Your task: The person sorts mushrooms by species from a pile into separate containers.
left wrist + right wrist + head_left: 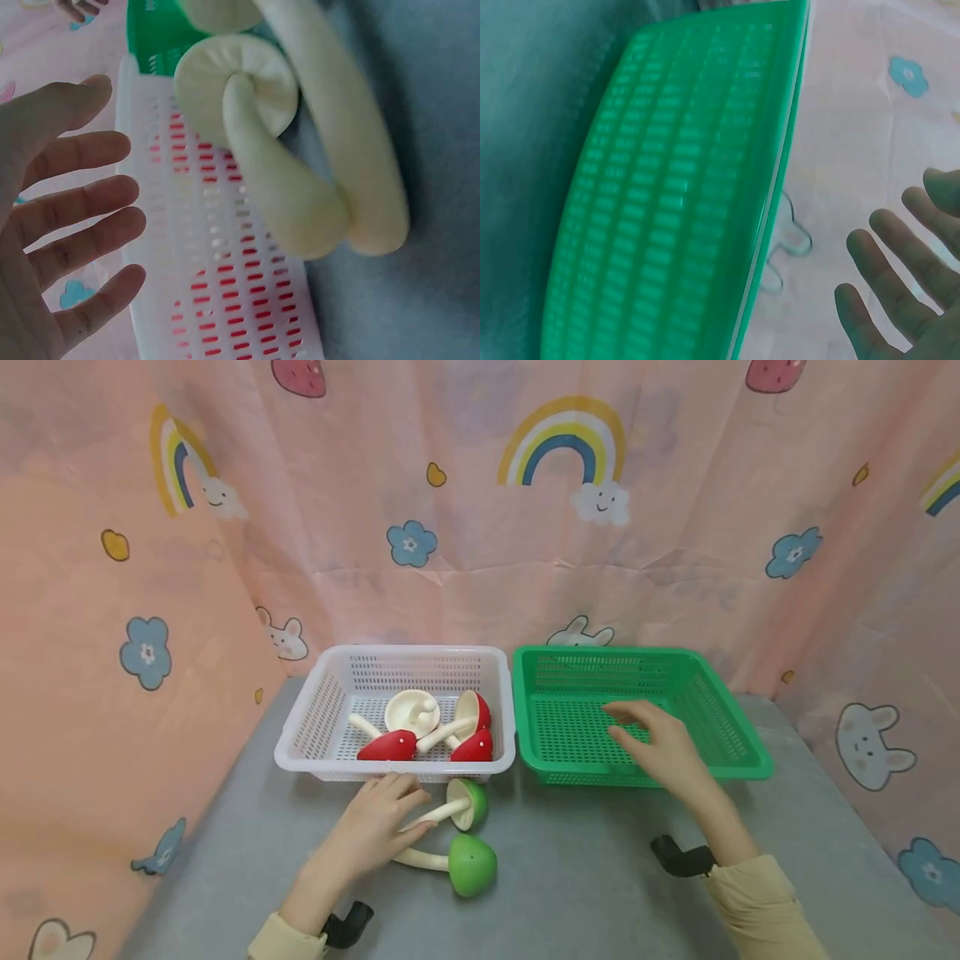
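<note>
Two toy mushrooms with green caps lie on the grey table in front of the white basket, one mushroom (pixel 472 864) nearer and the other mushroom (pixel 469 806) close to the basket wall. My left hand (pixel 371 827) hovers by their pale stems, covering the stem ends in the head view. In the left wrist view its fingers (pixel 82 199) are spread and hold nothing, apart from the mushroom stem (pixel 281 184). Over the green basket (pixel 558 772) is my right hand (pixel 656 747), fingers loosely extended and holding nothing.
The white basket (pixel 300 767) on the left holds several toy mushrooms, red caps (pixel 390 746) showing on some. The green basket stands beside it, close to its right side. A patterned pink curtain (pixel 480 602) hangs behind both. Black wrist mounts stick out near each sleeve.
</note>
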### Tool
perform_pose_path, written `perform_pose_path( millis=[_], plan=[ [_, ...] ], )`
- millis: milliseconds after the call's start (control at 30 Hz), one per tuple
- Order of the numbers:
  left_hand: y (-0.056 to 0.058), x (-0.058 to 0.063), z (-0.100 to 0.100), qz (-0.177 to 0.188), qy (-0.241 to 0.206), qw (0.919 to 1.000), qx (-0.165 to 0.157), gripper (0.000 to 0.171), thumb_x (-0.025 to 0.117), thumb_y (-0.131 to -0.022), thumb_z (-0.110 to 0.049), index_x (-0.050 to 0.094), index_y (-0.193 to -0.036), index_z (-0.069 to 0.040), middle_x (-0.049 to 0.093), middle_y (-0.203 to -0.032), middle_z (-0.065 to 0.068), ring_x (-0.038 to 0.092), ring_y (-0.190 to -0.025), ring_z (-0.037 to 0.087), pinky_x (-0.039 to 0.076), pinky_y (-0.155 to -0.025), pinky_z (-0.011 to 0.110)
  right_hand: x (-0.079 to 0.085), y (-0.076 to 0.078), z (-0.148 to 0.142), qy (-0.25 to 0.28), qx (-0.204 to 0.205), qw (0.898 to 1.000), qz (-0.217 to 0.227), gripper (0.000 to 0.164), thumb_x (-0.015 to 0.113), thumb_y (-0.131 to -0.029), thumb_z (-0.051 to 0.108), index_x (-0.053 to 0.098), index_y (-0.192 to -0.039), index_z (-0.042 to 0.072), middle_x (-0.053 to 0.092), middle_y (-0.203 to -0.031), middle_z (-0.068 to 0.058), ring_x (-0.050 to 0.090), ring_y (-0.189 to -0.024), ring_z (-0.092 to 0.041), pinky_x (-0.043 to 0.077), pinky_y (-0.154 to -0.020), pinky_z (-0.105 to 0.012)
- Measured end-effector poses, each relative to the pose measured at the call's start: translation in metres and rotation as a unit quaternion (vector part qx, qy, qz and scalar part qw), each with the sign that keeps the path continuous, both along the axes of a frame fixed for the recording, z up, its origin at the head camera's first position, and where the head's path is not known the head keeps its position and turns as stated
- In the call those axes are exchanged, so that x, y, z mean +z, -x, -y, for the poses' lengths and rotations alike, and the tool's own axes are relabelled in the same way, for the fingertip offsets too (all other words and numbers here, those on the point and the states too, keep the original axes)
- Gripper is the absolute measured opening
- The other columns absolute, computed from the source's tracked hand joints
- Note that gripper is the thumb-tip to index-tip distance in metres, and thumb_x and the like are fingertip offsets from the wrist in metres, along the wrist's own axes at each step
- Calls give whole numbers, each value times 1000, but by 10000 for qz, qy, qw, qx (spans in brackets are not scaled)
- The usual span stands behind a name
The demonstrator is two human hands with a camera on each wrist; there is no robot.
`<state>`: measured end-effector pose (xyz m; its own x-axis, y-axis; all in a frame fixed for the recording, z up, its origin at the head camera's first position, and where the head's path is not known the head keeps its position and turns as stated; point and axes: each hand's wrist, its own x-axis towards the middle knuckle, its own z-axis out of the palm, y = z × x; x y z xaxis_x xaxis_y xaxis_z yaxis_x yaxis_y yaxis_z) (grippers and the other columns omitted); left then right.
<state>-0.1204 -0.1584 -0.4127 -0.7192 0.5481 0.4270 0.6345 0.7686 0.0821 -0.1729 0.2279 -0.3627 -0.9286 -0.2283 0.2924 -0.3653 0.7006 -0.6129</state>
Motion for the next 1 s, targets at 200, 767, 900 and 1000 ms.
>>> perform_pose_path(
  millis=[200, 767, 900, 1000],
  plan=[
    [-7, -8, -7, 247, 431, 9978, -431, 26, 76, -78, -37, 69, -97, -19, 54, -86, -9, 47, -80, 9, 40, -68, 23, -7, -15, -18, -196, -281, 9993, -149, 36, 58, -96, 21, 56, -131, 11, 60, -125, -13, 54, -116, -34, 43, -90, -59],
    [-18, -23, -7, 606, 612, 9945, -601, 30, 80, -73, -31, 69, -99, -22, 57, -88, -10, 53, -85, 9, 43, -71, 24, -37, -37, -62, -431, -974, 9870, -1206, 36, 70, -86, 10, 63, -121, 4, 62, -117, -21, 54, -109, -41, 40, -85, -61],
    [-19, -27, -7, 374, 725, 9947, -622, 30, 81, -70, -32, 69, -96, -22, 57, -86, -11, 53, -82, 8, 38, -68, 23, -44, -41, -67, -524, -1218, 9823, -1326, 36, 73, -83, 11, 65, -117, 6, 63, -115, -20, 54, -107, -41, 35, -88, -64],
    [-19, -31, -9, 249, 831, 9943, -613, 30, 82, -70, -31, 70, -96, -22, 58, -86, -11, 53, -81, 8, 36, -68, 23, -48, -42, -71, -533, -1417, 9825, -1087, 36, 72, -85, 16, 64, -119, 8, 61, -119, -21, 51, -109, -44, 28, -91, -68]
  ],
)
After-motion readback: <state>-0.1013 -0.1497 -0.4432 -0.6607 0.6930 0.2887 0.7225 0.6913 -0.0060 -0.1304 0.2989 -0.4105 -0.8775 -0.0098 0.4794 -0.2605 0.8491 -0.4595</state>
